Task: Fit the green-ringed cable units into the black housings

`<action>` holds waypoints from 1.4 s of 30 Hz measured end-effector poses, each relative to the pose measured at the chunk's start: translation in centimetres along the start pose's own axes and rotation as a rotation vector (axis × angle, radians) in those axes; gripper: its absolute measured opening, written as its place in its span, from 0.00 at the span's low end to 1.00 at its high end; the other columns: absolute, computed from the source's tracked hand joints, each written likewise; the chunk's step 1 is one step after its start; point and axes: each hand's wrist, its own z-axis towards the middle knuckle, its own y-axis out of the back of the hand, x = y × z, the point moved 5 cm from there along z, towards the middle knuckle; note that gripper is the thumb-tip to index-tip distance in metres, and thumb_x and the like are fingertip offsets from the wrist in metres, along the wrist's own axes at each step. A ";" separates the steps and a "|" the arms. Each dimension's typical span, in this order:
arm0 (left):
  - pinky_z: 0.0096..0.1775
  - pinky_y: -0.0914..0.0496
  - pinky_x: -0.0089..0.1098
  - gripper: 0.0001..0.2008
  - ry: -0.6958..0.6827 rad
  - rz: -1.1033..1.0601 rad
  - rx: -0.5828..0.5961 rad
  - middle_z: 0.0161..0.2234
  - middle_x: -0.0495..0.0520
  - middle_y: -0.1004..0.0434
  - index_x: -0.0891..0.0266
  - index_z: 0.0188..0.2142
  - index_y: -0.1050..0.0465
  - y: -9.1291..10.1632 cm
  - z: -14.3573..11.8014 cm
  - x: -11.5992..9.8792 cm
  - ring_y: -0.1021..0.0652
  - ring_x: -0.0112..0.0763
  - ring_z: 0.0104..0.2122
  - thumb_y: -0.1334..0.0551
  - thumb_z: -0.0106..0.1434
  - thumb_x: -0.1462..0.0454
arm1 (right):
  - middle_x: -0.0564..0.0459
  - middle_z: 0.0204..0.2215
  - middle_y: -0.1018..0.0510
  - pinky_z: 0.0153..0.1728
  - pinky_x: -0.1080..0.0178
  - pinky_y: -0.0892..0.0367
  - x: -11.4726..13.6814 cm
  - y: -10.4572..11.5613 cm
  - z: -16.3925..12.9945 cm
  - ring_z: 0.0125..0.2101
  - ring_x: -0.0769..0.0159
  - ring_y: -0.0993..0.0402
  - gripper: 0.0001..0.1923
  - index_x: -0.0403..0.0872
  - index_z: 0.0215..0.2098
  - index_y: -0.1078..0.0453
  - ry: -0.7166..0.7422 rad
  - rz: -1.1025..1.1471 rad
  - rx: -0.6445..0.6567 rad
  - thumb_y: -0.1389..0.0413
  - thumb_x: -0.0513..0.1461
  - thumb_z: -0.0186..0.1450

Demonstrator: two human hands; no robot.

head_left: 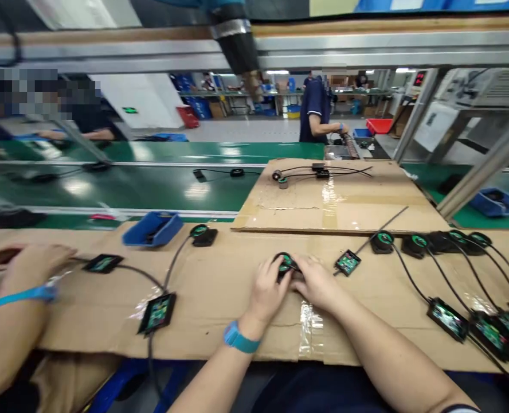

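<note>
Person's L hand & R hand have fingers clamped round a blk disc just above cardboard, prob. mid-adjustment, next move needing steady fingertips.

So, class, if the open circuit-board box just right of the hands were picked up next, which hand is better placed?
Probably the right hand: it is nearer the box. The left hand, on the round part, is farther off and would likely have to cross the right.
</note>
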 end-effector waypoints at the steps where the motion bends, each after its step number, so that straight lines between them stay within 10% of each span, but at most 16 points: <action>1: 0.57 0.31 0.49 0.21 0.004 0.006 -0.031 0.54 0.63 0.28 0.61 0.58 0.34 0.1 0.0 0.3 0.27 0.45 0.54 0.37 0.66 0.63 | 0.40 0.60 0.30 0.60 0.48 0.41 0.0 0.6 -0.2 0.58 0.51 0.36 0.38 0.45 0.68 0.44 -0.015 -0.002 -0.017 0.37 0.43 0.64; 8: 0.53 0.28 0.45 0.15 0.031 0.015 0.037 0.47 0.60 0.24 0.61 0.50 0.29 0.8 0.0 3.0 0.24 0.44 0.49 0.36 0.66 0.58 | 0.37 0.65 0.37 0.63 0.42 0.52 -3.2 5.0 -1.4 0.65 0.45 0.44 0.44 0.47 0.66 0.40 -0.186 -0.058 0.003 0.34 0.55 0.59; 14: 0.55 0.29 0.47 0.17 0.099 0.123 0.047 0.48 0.61 0.24 0.61 0.50 0.29 5.1 0.3 10.2 0.24 0.46 0.50 0.37 0.66 0.56 | 0.35 0.64 0.36 0.62 0.42 0.51 -7.2 5.7 -2.2 0.64 0.43 0.45 0.43 0.43 0.66 0.39 -0.348 -0.131 0.080 0.32 0.48 0.57; 21: 0.59 0.31 0.49 0.19 0.367 0.277 0.065 0.52 0.61 0.25 0.59 0.52 0.25 8.7 4.8 18.9 0.25 0.46 0.53 0.39 0.61 0.66 | 0.45 0.52 0.23 0.54 0.57 0.35 2.9 1.0 -3.4 0.51 0.55 0.28 0.32 0.51 0.64 0.35 0.035 0.256 0.351 0.37 0.43 0.62; 27: 0.64 0.40 0.53 0.25 0.443 0.397 -0.043 0.63 0.68 0.37 0.64 0.64 0.36 9.0 3.4 16.0 0.36 0.51 0.64 0.46 0.67 0.63 | 0.44 0.53 0.23 0.54 0.58 0.34 2.7 0.1 -4.3 0.50 0.56 0.26 0.29 0.47 0.61 0.31 0.031 0.363 0.352 0.41 0.49 0.65; 32: 0.60 0.54 0.75 0.34 0.455 0.629 0.249 0.72 0.66 0.64 0.52 0.67 0.42 5.8 1.4 12.1 0.56 0.72 0.69 0.38 0.64 0.50 | 0.43 0.41 0.20 0.46 0.56 0.31 -2.5 -1.6 -2.2 0.40 0.57 0.24 0.22 0.42 0.53 0.27 -0.087 0.241 0.178 0.47 0.47 0.67; 42: 0.60 0.66 0.76 0.39 0.279 0.721 0.501 0.73 0.53 0.65 0.37 0.67 0.46 9.3 3.6 19.2 0.56 0.64 0.70 0.48 0.62 0.75 | 0.46 0.36 0.19 0.44 0.57 0.30 -3.2 -2.3 -1.4 0.37 0.57 0.24 0.18 0.46 0.47 0.23 -0.135 0.234 0.134 0.47 0.46 0.67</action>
